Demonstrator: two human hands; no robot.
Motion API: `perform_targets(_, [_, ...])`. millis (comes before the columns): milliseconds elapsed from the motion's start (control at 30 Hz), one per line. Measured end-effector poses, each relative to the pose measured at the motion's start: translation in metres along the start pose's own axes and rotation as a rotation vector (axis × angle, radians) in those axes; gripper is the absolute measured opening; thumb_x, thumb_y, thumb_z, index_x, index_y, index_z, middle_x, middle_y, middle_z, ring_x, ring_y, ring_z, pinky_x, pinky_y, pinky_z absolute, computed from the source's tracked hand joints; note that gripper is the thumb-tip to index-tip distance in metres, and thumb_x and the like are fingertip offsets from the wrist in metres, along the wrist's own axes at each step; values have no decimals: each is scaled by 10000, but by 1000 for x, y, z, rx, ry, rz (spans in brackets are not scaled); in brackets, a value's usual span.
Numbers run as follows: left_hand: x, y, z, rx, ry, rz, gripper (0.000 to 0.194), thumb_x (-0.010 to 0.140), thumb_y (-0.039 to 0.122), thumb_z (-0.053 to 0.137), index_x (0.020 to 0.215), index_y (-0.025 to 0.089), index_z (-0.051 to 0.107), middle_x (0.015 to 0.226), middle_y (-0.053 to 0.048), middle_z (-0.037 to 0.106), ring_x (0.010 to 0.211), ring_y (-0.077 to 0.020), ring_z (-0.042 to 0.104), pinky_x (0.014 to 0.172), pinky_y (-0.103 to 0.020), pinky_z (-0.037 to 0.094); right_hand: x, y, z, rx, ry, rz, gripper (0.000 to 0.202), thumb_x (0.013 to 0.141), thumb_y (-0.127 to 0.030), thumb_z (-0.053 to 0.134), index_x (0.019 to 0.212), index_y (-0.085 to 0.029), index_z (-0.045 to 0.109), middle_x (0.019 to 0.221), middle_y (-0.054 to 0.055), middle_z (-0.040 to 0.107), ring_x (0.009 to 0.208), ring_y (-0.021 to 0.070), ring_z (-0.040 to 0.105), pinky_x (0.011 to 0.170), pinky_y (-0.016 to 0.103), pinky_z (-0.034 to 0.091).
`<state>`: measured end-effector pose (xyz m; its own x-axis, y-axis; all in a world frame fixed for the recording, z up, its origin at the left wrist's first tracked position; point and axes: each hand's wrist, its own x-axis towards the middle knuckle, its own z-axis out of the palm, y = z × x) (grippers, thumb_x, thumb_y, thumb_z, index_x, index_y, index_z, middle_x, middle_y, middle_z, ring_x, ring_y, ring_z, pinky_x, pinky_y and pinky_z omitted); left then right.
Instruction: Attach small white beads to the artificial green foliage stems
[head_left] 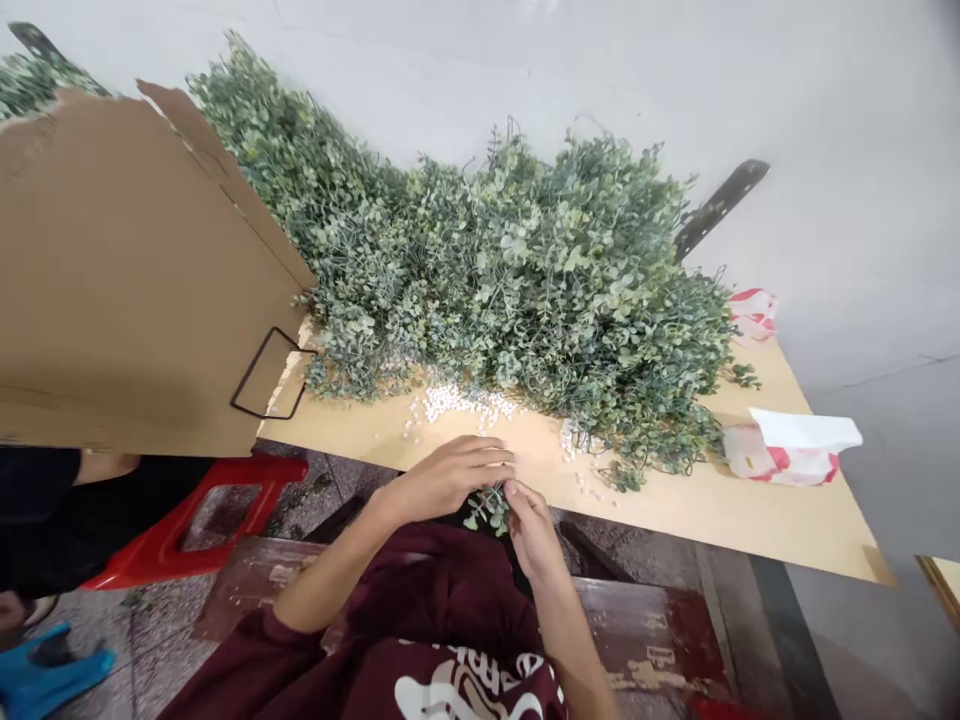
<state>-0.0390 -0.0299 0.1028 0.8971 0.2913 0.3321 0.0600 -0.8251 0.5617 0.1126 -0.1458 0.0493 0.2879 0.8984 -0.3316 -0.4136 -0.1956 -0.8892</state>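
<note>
My left hand [451, 478] is at the front edge of the wooden table [675, 505], its fingers curled over the top of a small green leafy sprig [489, 510]. Close against it, my right hand [531, 522] pinches the sprig's stem end between thumb and fingers. The sprig's leaves hang down between the two hands, above my lap. Just beyond my hands lie small white pieces [457, 403] in a loose scatter. A large heap of green leafy stems [510, 270] covers the back of the table.
A big cardboard sheet [142, 270] stands at the left beside a black wire frame [271, 375]. Red-and-white plastic bags [784, 455] lie at the right. A person's dark-clothed leg [150, 510] and a red stool [202, 520] are at lower left.
</note>
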Motion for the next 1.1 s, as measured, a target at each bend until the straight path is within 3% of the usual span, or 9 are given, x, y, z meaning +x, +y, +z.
perform_targets(67, [-5, 6, 9, 6, -68, 13, 578, 844, -2, 394, 1350, 254, 506, 1439, -73, 489, 1399, -224, 358, 1139, -434, 343, 1, 0, -3, -29, 18, -3, 202, 729, -419, 716, 769, -222, 722, 797, 32, 694, 788, 193, 611, 739, 299, 485])
perform_targets(133, [-6, 4, 14, -16, -52, -3, 513, 873, 47, 440, 1328, 269, 523, 1424, -85, 503, 1401, -237, 359, 1146, -463, 323, 3, -3, -5, -73, -7, 12, 194, 730, -410, 708, 781, -224, 728, 792, 34, 698, 798, 203, 617, 744, 311, 493])
perform_targets(300, [-6, -13, 14, -200, 79, 19, 325, 916, 148, 487, 1191, 254, 622, 1200, -82, 669, 1288, -225, 502, 1102, -430, 361, 8, -18, -5, -63, -121, 96, 230, 778, -422, 686, 800, -194, 716, 682, 25, 654, 595, 147, 553, 557, 261, 457])
perform_targets(433, [-5, -16, 7, -372, 190, -4, 187, 911, 210, 547, 1047, 202, 676, 999, -93, 709, 1073, -204, 609, 985, -361, 449, 7, -27, -5, -41, -185, 166, 245, 771, -426, 705, 787, -181, 701, 591, 10, 630, 529, 133, 561, 551, 257, 469])
perform_targets(633, [-7, -13, 7, -291, 41, -45, 225, 934, 287, 513, 1067, 218, 681, 1039, -104, 668, 1020, -199, 582, 943, -342, 436, 11, -29, -12, -27, -238, 286, 324, 778, -492, 677, 799, -169, 682, 619, 41, 675, 477, 161, 598, 519, 287, 499])
perform_targets(767, [-13, -13, 14, -263, 106, -90, 212, 935, 324, 516, 1009, 220, 684, 987, -96, 659, 1002, -201, 570, 948, -352, 425, 15, -29, -11, -42, -260, 299, 347, 782, -508, 669, 821, -164, 696, 616, 48, 682, 493, 170, 607, 542, 298, 512])
perform_targets(933, [-22, -6, 22, -612, 313, -252, 203, 915, 356, 550, 956, 179, 641, 957, -101, 646, 972, -198, 592, 917, -348, 459, 16, -29, -4, -75, -378, 301, 413, 758, -578, 664, 754, -166, 668, 539, 35, 656, 491, 182, 624, 567, 300, 501])
perform_targets(1100, [-24, 5, 24, -1002, 417, -440, 351, 895, 481, 543, 989, 153, 623, 898, -98, 653, 850, -193, 629, 832, -347, 502, 22, -27, 3, -158, -435, 313, 427, 773, -573, 654, 742, -147, 663, 500, 19, 630, 413, 142, 570, 471, 245, 434])
